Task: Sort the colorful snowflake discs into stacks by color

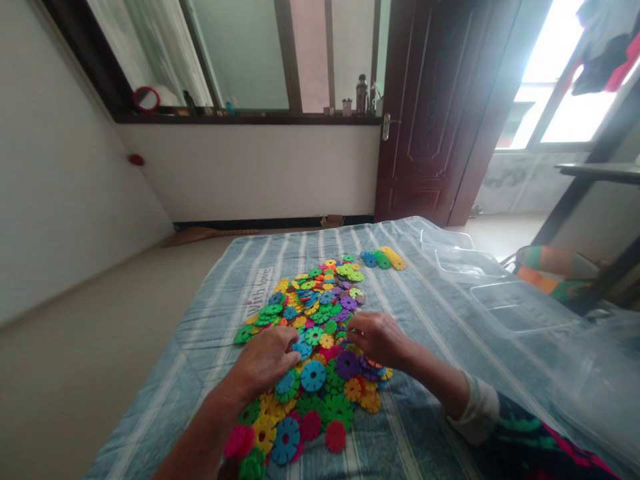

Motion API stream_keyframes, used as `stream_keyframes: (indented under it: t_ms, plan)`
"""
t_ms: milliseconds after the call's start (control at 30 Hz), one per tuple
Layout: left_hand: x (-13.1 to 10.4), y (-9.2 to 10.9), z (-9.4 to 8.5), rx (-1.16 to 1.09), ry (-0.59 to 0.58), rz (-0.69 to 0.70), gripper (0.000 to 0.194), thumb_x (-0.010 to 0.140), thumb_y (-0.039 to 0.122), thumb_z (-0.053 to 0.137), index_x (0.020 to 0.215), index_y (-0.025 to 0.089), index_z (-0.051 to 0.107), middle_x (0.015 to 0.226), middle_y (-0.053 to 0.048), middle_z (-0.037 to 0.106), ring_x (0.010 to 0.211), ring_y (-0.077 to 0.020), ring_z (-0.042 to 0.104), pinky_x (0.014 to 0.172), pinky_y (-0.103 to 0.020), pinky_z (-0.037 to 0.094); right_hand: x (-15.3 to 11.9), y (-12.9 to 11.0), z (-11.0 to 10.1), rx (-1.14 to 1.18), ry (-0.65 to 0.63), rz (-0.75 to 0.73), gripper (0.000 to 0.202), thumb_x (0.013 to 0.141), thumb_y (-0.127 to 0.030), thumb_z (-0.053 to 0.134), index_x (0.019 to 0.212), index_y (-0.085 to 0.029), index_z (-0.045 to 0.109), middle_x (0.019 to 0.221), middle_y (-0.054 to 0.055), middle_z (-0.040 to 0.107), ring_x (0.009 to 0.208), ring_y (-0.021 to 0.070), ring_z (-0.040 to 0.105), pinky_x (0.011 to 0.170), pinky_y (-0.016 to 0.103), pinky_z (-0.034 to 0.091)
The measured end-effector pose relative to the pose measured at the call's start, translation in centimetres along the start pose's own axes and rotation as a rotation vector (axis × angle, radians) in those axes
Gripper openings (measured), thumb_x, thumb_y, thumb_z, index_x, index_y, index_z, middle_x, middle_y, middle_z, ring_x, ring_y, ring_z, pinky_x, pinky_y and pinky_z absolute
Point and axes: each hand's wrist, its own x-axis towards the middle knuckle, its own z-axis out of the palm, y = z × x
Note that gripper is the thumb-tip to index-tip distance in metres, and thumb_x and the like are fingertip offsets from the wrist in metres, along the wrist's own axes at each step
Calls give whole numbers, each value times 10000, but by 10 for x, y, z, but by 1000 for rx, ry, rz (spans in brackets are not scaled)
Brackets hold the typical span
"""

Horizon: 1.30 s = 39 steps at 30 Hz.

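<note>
Disc pile (324, 343) | long axis nr-L→far-R | L grip (270, 355), R grip (379, 339) @edges

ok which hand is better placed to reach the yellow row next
Likely the right hand: it's nearer the yellow row, on that side of the pile; the left hand is opposite.

A home, by the look of it a bedroom: a striped bedsheet (417, 303) reads "With love", 1 red-rimmed mirror (147, 99) and 1 vacuum flask (361, 97) stand on the windowsill (275, 120), laundry (597, 63) hangs by a bright window (583, 120), and 1 panelled wooden door (433, 87) has a lever handle (386, 127).
</note>
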Motion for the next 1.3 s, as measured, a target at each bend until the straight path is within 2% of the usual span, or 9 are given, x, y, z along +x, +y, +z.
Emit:
stream_keyframes:
  t_ms: [333, 600, 700, 800, 867, 967, 1133, 1200, 1300]
  plan:
    - [-1, 0, 2, -24, -5, 7, 142, 654, 204, 508, 569, 197, 394, 615, 29, 494, 611, -131, 493, 568, -240, 286, -2, 5, 2, 49, -3, -37, 150, 836, -187, 540, 705, -172, 611, 657, -11, 566, 603, 87, 473, 559, 221, 254]
    - [0, 0, 4, -13, 34, 14, 101, 685, 215, 524, 596, 198, 480, 632, 22, 533, 639, -137, 518, 579, -241, 309, -4, 5, 2, 57, -13, -36, 112, 830, -208, 571, 738, -181, 630, 697, -4, 596, 622, 95, 497, 569, 221, 273]
    - [1, 1, 8, 7, 86, 21, 74, 731, 227, 520, 702, 198, 581, 742, -11, 601, 752, -165, 558, 671, -256, 375, -5, 1, 0, 45, -24, -49, 135, 845, -219, 554, 737, -178, 624, 693, -3, 591, 611, 94, 486, 559, 224, 260]
    - [4, 6, 14, 1, 185, 46, 207, 777, 225, 524, 941, 191, 646, 935, -59, 645, 923, -206, 561, 831, -309, 409, -6, -4, 0, 24, -21, -68, 144, 849, -198, 536, 733, -173, 618, 696, 2, 590, 594, 90, 474, 548, 230, 242]
    - [5, 10, 18, -15, 218, 107, 276, 766, 205, 559, 1029, 197, 640, 1032, -68, 644, 1001, -222, 542, 907, -341, 399, -6, -6, 0, 18, -14, -84, 146, 845, -183, 531, 725, -172, 613, 690, 3, 587, 589, 89, 472, 548, 232, 242]
    - [8, 15, 25, -25, 193, 192, 257, 752, 176, 580, 998, 200, 650, 1066, -61, 643, 1032, -225, 532, 933, -356, 401, -5, -7, 1, 19, -5, -101, 156, 844, -181, 532, 706, -172, 603, 668, -1, 579, 588, 89, 475, 552, 232, 246]
    - [14, 14, 33, 43, 197, 180, 194, 832, 179, 484, 913, 178, 660, 978, -74, 662, 961, -226, 554, 884, -361, 424, -3, -8, 3, -20, 41, -116, 170, 827, -190, 557, 660, -173, 580, 644, -7, 574, 552, 84, 454, 529, 239, 225]
    - [17, 11, 34, 54, 226, 164, 228, 862, 181, 438, 897, 172, 663, 942, -78, 670, 924, -223, 566, 865, -360, 430, -2, -8, 4, -21, 69, -125, 183, 839, -188, 543, 660, -173, 581, 640, -2, 576, 556, 87, 466, 529, 236, 240]
    - [18, 9, 34, 11, 331, 155, 262, 882, 195, 420, 962, 162, 667, 963, -83, 682, 927, -226, 574, 862, -361, 433, 1, -8, 4, 14, 109, -121, 143, 855, -199, 533, 743, -178, 618, 681, 13, 607, 607, 105, 522, 555, 225, 297]
